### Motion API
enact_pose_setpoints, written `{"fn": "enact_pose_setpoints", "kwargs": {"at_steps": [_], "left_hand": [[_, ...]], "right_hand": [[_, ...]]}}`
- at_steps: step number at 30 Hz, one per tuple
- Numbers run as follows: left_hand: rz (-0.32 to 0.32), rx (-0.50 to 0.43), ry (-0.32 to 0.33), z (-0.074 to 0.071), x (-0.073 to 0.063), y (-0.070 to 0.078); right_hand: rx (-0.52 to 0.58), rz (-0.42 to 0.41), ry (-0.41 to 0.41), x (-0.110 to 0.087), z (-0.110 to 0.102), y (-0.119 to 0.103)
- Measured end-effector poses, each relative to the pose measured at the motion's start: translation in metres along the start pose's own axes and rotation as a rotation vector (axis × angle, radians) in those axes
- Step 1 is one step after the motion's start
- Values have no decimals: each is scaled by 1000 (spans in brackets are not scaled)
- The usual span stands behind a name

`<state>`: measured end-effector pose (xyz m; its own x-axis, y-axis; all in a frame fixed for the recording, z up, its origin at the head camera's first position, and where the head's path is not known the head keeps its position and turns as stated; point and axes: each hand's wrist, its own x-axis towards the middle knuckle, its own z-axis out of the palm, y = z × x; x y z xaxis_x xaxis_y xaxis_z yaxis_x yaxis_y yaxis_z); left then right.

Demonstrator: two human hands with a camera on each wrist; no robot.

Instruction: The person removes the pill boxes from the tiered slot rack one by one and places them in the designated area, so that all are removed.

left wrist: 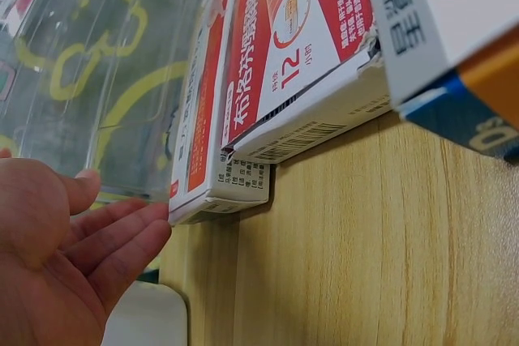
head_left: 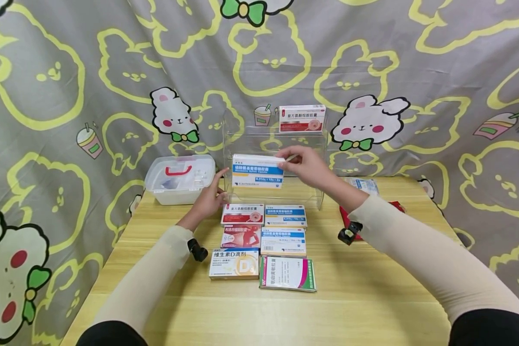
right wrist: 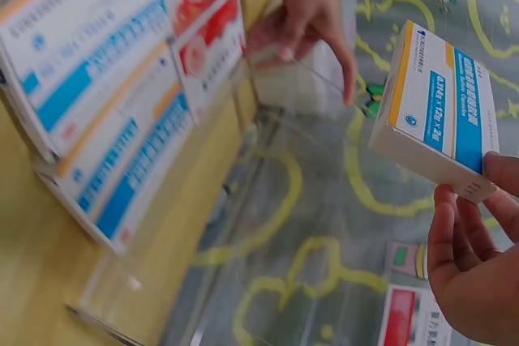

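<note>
My right hand [head_left: 308, 166] pinches a white, blue and orange medicine box [head_left: 257, 172] by its right end, thumb and fingertips at the corner. The box is held up in front of a clear acrylic display stand [head_left: 302, 192], its printed face towards me. At the stand's left side, my left hand [head_left: 208, 198] has its fingers extended along the edge and holds nothing. In the left wrist view, its fingertips lie close by the corner of a red and white medicine box [left wrist: 203, 103]. A similar red and white box [head_left: 302, 118] stands on the stand's upper tier, to the right.
Before the stand, two columns of medicine boxes lie on the wooden table [head_left: 354, 298], among them a vitamin D drops box [head_left: 234, 264] and a green-edged box [head_left: 287, 274]. A lidded plastic case [head_left: 179, 178] sits left; a blue-white packet [head_left: 363, 185] and a red item [head_left: 343, 216] lie right.
</note>
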<state>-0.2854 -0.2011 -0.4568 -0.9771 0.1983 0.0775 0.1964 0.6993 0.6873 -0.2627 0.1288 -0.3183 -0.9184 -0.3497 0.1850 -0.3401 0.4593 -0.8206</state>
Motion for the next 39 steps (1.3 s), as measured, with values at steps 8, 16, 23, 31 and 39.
{"fn": "enact_pose_setpoints", "kwargs": {"at_steps": [8, 16, 23, 31, 39], "left_hand": [[22, 7, 0, 0, 0, -1], [48, 30, 7, -1, -1, 0], [48, 36, 7, 0, 1, -3], [34, 16, -3, -1, 1, -3], [39, 23, 2, -1, -1, -2]], "right_hand": [[11, 8, -87, -31, 25, 18], [27, 29, -166, -56, 52, 37], [43, 44, -224, -71, 72, 44], [61, 31, -293, -86, 91, 49], [60, 68, -375, -98, 113, 52]]}}
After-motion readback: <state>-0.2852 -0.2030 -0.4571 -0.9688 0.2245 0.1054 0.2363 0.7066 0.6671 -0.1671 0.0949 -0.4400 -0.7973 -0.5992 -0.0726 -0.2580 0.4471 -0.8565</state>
